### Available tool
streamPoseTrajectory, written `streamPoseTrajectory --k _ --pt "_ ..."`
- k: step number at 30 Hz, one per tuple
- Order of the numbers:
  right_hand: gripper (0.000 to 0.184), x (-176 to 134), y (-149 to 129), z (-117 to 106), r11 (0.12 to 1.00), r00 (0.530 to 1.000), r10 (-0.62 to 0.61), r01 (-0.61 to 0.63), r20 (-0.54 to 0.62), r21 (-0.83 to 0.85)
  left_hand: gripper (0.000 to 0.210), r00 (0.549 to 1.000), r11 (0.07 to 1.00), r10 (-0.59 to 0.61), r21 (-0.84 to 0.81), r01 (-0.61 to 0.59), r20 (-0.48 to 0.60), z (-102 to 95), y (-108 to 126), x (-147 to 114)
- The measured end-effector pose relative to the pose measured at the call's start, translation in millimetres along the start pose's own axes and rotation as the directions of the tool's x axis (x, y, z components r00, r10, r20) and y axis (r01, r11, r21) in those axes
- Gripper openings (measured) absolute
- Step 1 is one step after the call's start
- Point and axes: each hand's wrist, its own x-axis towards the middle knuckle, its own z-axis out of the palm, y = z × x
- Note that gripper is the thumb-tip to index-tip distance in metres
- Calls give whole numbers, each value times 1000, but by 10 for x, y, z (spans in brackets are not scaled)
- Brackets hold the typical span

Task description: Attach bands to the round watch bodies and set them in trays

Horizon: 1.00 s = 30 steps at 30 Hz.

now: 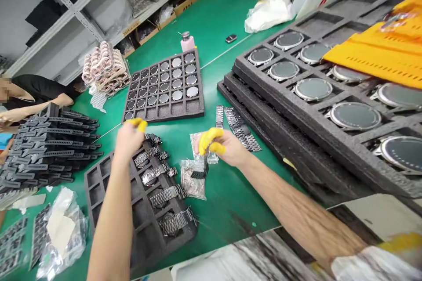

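Note:
My right hand (219, 145), with yellow finger covers, is closed on a dark metal watch strap (199, 170) that hangs down over small clear plastic bags of metal parts (194, 186). My left hand (129, 137), also in yellow finger covers, is at the far end of a black foam tray (145, 235). Its fingers are bent together, and anything between them is hidden. Along the tray's right side lie several watches with dark metal bands (165, 195). More dark metal straps (242, 129) rest on the green table beyond my right hand.
Another foam tray of round watch heads (165, 109) sits ahead. Stacked trays (260, 96) at right hold larger watch heads, partly under an orange sheet (379, 52). Black straps (52, 145) are piled at left beside a person (36, 90). A pink bottle (187, 43) stands at the back.

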Motion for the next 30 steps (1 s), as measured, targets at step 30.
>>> streamPoseTrajectory --k 30 --pt "44 -61 237 278 860 871 489 -474 -43 188 26 993 700 105 -714 -32 59 616 325 -801"
